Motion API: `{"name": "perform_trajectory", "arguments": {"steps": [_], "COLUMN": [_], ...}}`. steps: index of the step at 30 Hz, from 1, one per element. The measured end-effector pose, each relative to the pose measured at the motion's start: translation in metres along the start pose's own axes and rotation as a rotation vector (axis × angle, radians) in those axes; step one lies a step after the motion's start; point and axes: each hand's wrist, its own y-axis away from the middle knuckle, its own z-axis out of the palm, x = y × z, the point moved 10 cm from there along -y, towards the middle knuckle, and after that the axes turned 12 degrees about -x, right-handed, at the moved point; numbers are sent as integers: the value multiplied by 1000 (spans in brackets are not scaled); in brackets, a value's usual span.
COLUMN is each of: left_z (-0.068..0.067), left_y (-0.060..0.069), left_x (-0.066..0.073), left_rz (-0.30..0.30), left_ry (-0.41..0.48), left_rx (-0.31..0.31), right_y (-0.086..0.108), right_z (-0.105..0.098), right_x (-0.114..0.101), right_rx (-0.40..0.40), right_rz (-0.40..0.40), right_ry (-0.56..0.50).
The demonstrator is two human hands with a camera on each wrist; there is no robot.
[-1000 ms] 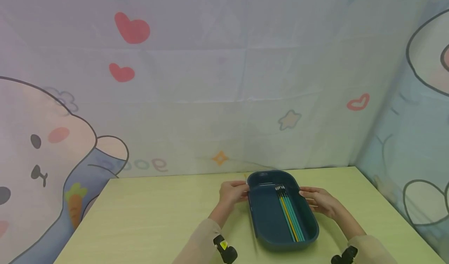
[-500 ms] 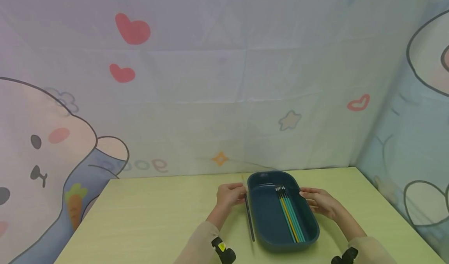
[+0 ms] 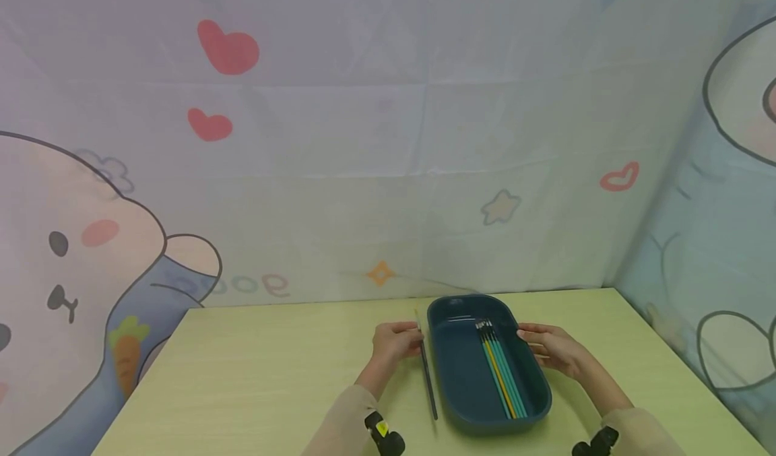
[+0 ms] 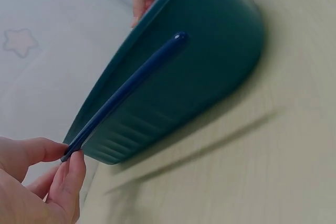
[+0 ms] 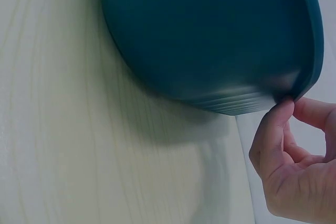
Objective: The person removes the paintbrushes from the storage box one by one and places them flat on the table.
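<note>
My left hand point(image 3: 391, 343) pinches a slim paintbrush point(image 3: 428, 382) between thumb and fingers, just left of the tray. Its dark blue handle slants toward me, and its pale yellowish tip points to the back wall. In the left wrist view the rounded handle end point(image 4: 180, 37) hangs above the table, in front of the tray's outer wall. The deep teal tray point(image 3: 463, 392) stands lengthwise on the table. Thumb and fingers of my right hand point(image 3: 556, 348) pinch its right rim. Inside lie several thin brushes point(image 3: 503, 372), mostly teal with a yellow one among them, light tips toward the back.
The pale yellow table point(image 3: 273, 368) runs back to a printed cloth backdrop point(image 3: 339, 139) with hearts and cartoon animals. Another cloth panel point(image 3: 709, 294) borders the table's right side.
My left hand has drawn away from the tray's left rim, shifting left and slightly nearer to me with the paintbrush. The right hand and the tray stay in place.
</note>
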Motion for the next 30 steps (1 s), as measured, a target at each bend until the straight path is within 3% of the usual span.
{"name": "perform_trajectory", "arguments": {"steps": [11,30], "left_z": [-2,-7], "left_y": [-2,-8], "left_x": [-11,-25], "left_rz": [9,-6], "left_ry": [-45,-178], "left_rx": [-13,47], "right_y": [0,-1], "right_z": [-1,-2], "right_x": [0,2], "right_rx": [-6,10], "right_rz": [-5,3], "right_ry": [4,-22]}}
